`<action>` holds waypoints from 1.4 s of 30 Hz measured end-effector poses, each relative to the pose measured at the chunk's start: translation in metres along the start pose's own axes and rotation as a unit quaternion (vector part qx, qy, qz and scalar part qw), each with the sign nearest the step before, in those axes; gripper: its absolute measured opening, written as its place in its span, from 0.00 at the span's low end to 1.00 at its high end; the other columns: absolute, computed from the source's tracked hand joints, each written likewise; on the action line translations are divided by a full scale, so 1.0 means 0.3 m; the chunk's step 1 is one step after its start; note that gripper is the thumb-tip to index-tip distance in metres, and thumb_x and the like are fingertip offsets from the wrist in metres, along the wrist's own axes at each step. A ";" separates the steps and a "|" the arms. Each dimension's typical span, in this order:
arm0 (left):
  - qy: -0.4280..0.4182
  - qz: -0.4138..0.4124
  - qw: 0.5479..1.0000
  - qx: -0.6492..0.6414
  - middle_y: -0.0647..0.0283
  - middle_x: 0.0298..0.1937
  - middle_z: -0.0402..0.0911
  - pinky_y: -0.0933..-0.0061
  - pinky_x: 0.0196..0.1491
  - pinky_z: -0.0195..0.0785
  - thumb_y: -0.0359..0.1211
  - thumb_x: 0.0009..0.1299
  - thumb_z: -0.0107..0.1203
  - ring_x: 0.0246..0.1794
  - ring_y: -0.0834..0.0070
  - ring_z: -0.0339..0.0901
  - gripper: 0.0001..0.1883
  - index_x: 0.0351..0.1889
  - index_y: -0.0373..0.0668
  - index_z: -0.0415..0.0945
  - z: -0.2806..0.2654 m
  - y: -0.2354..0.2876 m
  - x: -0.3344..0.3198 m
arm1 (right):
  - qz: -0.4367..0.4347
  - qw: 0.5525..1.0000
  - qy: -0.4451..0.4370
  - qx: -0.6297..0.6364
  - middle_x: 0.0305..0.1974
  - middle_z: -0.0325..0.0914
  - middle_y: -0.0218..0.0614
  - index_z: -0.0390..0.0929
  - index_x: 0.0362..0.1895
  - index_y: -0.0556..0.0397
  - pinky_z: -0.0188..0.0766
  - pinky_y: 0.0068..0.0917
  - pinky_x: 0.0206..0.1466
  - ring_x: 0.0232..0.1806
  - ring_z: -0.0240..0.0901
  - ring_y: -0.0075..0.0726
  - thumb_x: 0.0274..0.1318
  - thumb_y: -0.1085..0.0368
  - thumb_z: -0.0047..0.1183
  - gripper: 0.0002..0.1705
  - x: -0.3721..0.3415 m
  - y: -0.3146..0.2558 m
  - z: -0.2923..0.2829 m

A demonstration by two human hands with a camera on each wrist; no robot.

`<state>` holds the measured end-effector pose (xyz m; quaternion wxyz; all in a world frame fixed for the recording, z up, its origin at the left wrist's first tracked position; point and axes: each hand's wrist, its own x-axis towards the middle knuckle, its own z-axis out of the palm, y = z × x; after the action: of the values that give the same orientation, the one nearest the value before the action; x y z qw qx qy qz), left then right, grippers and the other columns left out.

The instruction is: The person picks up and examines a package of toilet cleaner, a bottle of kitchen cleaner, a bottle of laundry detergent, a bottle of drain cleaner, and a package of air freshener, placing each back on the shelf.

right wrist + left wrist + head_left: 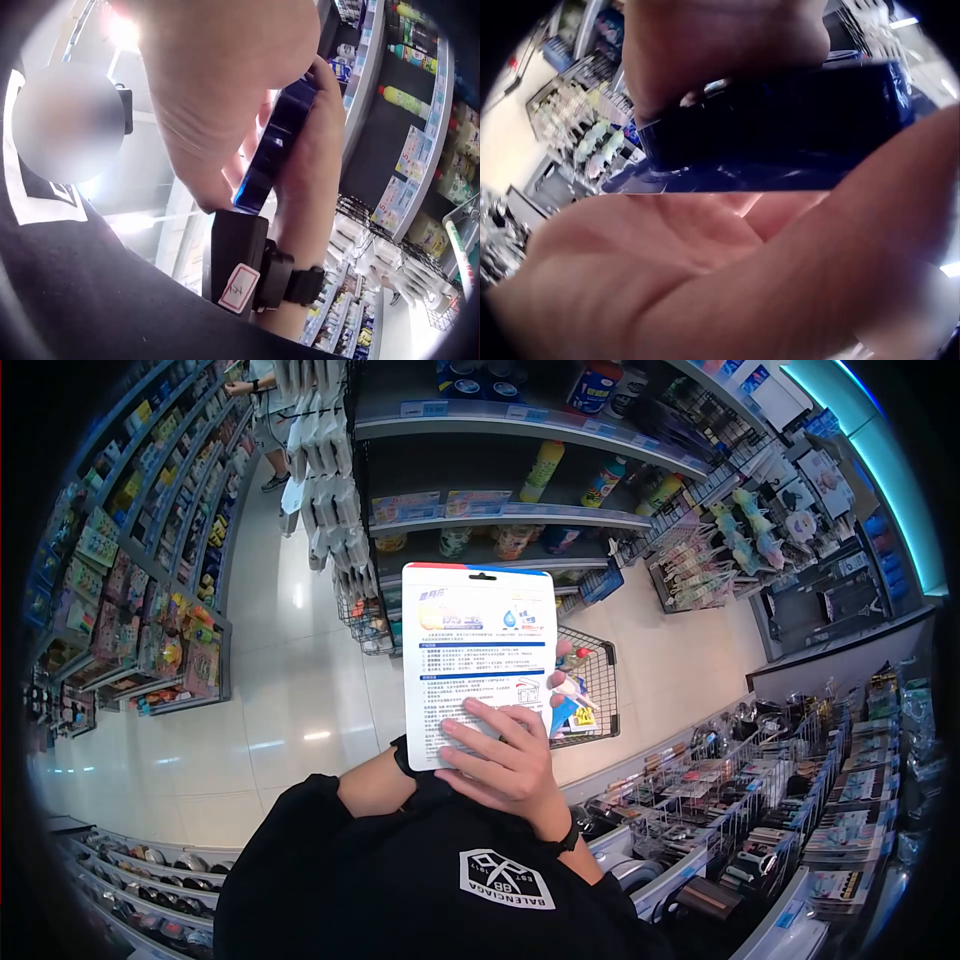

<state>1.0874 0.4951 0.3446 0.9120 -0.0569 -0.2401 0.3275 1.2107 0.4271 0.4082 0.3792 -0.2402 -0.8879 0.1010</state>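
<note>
A blister pack (480, 610) with a white printed back card and a hang slot stands upright in front of my chest, its text side toward me in the head view. My left hand (667, 247) supports it from behind, its fingers (562, 660) curled round the card's right edge. My right hand (510, 760) lies across the lower front of the card, fingers stretched over the print. Its thumb is hidden in the head view. In the right wrist view the pack's dark blue plastic side (276, 139) shows between both hands.
A wire shopping cart (600, 700) with several items stands behind the pack. Ahead is a shelf (480, 515) of bottles. Racks of hanging goods (780, 780) line the right, stocked shelves (150, 510) the left. Another person (270, 430) is far down the tiled aisle (270, 650).
</note>
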 end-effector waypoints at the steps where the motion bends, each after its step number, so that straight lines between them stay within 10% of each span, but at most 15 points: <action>1: 0.031 0.041 0.998 0.021 0.39 0.76 0.58 0.42 0.69 0.67 0.69 0.76 0.39 0.74 0.39 0.62 0.50 0.83 0.43 0.42 0.024 -0.013 0.000 | -0.014 1.000 0.001 -0.009 0.58 0.85 0.27 0.87 0.46 0.43 0.69 0.38 0.58 0.64 0.79 0.43 0.46 0.62 0.75 0.19 -0.006 0.006 0.012; 9: 0.051 0.045 0.997 0.035 0.40 0.83 0.46 0.34 0.76 0.56 0.66 0.78 0.38 0.78 0.36 0.55 0.48 0.85 0.46 0.40 0.056 0.004 -0.012 | -0.015 1.000 -0.002 0.013 0.54 0.87 0.27 0.86 0.39 0.47 0.68 0.34 0.58 0.64 0.80 0.38 0.48 0.68 0.73 0.13 -0.008 0.013 0.019; 15: 0.020 0.003 0.998 0.062 0.44 0.79 0.57 0.47 0.71 0.69 0.64 0.78 0.43 0.70 0.46 0.68 0.47 0.82 0.40 0.45 -0.077 0.040 -0.033 | 0.010 0.998 -0.005 0.055 0.58 0.85 0.40 0.86 0.46 0.53 0.72 0.39 0.62 0.65 0.78 0.47 0.48 0.64 0.74 0.20 -0.055 0.043 0.012; 16: 0.120 0.101 0.987 0.045 0.47 0.73 0.65 0.51 0.67 0.73 0.58 0.80 0.47 0.63 0.55 0.74 0.42 0.81 0.39 0.48 -0.025 0.000 -0.031 | 0.015 0.998 -0.003 0.055 0.58 0.85 0.40 0.86 0.46 0.53 0.72 0.39 0.62 0.65 0.78 0.47 0.48 0.64 0.74 0.20 -0.060 0.049 0.006; 20: 0.384 0.261 0.774 0.430 0.59 0.64 0.73 0.63 0.59 0.77 0.43 0.82 0.53 0.57 0.73 0.76 0.27 0.74 0.46 0.59 -0.074 0.029 -0.055 | 0.135 0.980 0.034 0.144 0.61 0.79 0.54 0.75 0.65 0.64 0.69 0.45 0.69 0.66 0.76 0.55 0.53 0.57 0.71 0.38 -0.125 0.107 0.006; 22: 0.446 0.309 0.747 0.384 0.60 0.60 0.74 0.64 0.62 0.73 0.36 0.77 0.61 0.59 0.70 0.75 0.33 0.74 0.47 0.55 -0.021 0.009 -0.037 | 0.322 0.885 0.138 0.306 0.59 0.80 0.52 0.70 0.69 0.65 0.70 0.39 0.67 0.64 0.76 0.44 0.57 0.59 0.70 0.41 -0.158 0.099 0.037; 27: 0.451 0.344 0.682 0.461 0.56 0.62 0.76 0.65 0.58 0.77 0.30 0.72 0.66 0.59 0.71 0.78 0.39 0.74 0.40 0.52 -0.051 0.008 -0.063 | 0.451 0.794 0.211 0.349 0.55 0.81 0.36 0.72 0.67 0.63 0.72 0.25 0.59 0.53 0.75 0.23 0.71 0.66 0.58 0.25 -0.208 0.166 0.054; 32: 0.363 0.244 0.742 0.508 0.59 0.55 0.85 0.71 0.54 0.80 0.32 0.75 0.64 0.52 0.76 0.84 0.26 0.66 0.34 0.67 0.006 0.008 -0.092 | 0.474 0.592 0.321 0.568 0.58 0.79 0.38 0.69 0.68 0.56 0.77 0.36 0.63 0.58 0.79 0.33 0.70 0.66 0.58 0.25 -0.249 0.219 0.008; 42: 0.378 0.234 0.750 0.489 0.60 0.57 0.83 0.71 0.56 0.80 0.34 0.77 0.60 0.54 0.76 0.83 0.20 0.63 0.38 0.72 0.011 -0.004 -0.107 | 0.446 0.626 0.287 0.572 0.62 0.78 0.38 0.65 0.72 0.56 0.71 0.39 0.69 0.62 0.77 0.35 0.65 0.65 0.61 0.34 -0.298 0.231 0.016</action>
<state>1.0649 0.4740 0.3350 0.7265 0.2235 0.3383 0.5547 1.2849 0.4420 0.3238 0.5848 -0.3585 -0.2820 0.6708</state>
